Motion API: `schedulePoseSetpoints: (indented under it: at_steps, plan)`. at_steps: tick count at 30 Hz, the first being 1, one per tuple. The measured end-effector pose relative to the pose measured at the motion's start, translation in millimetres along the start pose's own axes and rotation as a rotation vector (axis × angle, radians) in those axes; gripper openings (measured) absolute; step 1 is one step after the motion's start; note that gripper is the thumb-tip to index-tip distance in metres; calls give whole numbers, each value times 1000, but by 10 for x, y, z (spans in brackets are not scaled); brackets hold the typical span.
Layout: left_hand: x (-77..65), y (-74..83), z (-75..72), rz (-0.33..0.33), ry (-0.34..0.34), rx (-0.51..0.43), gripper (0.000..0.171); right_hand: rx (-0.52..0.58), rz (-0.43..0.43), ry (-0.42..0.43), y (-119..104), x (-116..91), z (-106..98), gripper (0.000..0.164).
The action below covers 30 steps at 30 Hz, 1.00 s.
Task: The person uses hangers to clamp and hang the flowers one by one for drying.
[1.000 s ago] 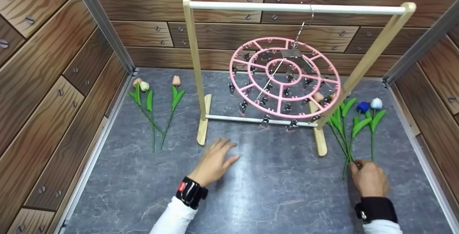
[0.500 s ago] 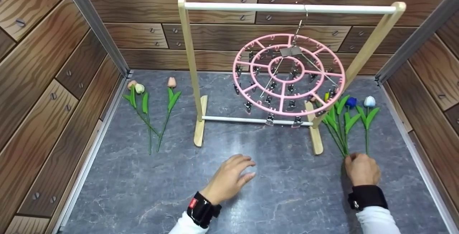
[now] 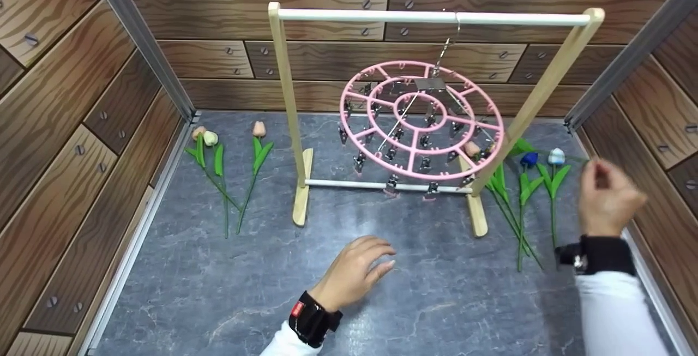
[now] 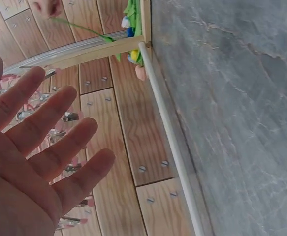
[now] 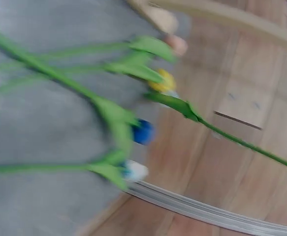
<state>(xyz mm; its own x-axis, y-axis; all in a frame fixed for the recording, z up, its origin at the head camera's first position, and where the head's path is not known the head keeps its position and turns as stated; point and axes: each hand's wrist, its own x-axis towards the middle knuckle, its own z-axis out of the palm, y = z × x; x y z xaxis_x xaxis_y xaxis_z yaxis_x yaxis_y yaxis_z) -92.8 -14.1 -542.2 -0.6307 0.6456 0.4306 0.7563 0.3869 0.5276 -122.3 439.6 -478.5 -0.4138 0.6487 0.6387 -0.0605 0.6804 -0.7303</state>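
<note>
My right hand (image 3: 608, 195) is raised at the right, pinching the stem end of an artificial tulip (image 3: 571, 157). This tulip points left, its green leaf near the rack's right post; its bloom is hard to make out. In the right wrist view the held stem (image 5: 244, 142) crosses above the other flowers. Below it lie a blue tulip (image 3: 529, 160) and a white-and-blue tulip (image 3: 556, 156). A peach tulip (image 3: 472, 149) shows partly behind the pink hanger. My left hand (image 3: 354, 271) hovers over the floor in front of the rack, holding nothing, fingers spread in the left wrist view.
A wooden rack with a white top bar (image 3: 360, 16) carries a round pink clip hanger (image 3: 413, 172) with several metal clips. Two peach tulips, one of them this tulip (image 3: 259, 129), and a cream tulip (image 3: 210, 138) lie at the left. Wood-patterned walls (image 3: 327, 59) enclose the grey floor.
My right hand has lifted one tulip off the bunch and moved it up and right, turning it sideways. My left hand shifted right and toward me, then stayed nearly still.
</note>
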Motion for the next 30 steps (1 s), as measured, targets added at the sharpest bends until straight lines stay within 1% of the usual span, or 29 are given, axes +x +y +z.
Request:
schedulePoseSetpoints:
  at_steps: [3,5,7,9,12,14,17,19,22,26,27,29,30]
  plan:
    - [15,10,-15,19,21,-9,20,94,-51,69,-246,160,-71,24]
    - [33,26,-24,31,29,-9,21,140,-76,100,-442,206,-159,25]
    - [56,47,-35,36,29,-18,21,182,-66,111,-634,203,-257,20]
    - [83,73,-46,46,24,-22,21,226,-37,91,-801,175,-355,18]
    - [124,126,-68,67,24,-26,22,341,22,23,-981,115,-481,28]
    - [152,166,-80,87,34,-24,21,420,42,-18,-1065,76,-541,30]
    - [184,228,-99,105,46,-49,20,506,19,-71,-1164,1,-613,32]
    - [203,266,-111,111,45,-68,21,532,-6,-111,-1235,-66,-656,34]
    - [231,316,-133,111,43,-78,22,528,-58,-161,-1351,-187,-698,32]
    - [295,366,-160,107,68,-84,22,484,-142,-215,-1508,-348,-693,8]
    - [316,375,-165,107,76,-88,22,466,-169,-233,-1542,-384,-686,11]
    - [362,394,-172,105,89,-100,22,447,-216,-266,-1597,-454,-663,28]
    - [383,404,-175,103,94,-106,22,441,-239,-286,-1621,-485,-650,34]
